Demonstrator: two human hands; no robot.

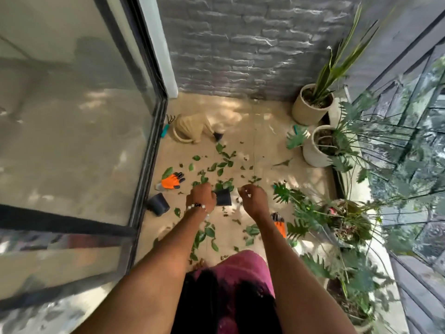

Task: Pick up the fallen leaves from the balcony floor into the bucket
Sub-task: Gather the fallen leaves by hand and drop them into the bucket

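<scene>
on the smooth beige balcony floor, left hand grips a black bucket; right hand loosely curled, holding nothing

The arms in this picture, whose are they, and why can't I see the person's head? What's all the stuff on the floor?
The camera sits on the person's head and looks down, so you see what they see: their own two arms reaching out over a balcony floor.

The left hand, the one with a bead bracelet, has a grip on a small black pot. The right hand is loosely curled; whether it holds anything is too blurry to tell.

Green leaves lie scattered over the floor. There are also two orange gloves, one on the left and one partly hidden behind the right arm, plus another black pot lying on its side. Big potted plants stand along the right side, by the glass.
</scene>
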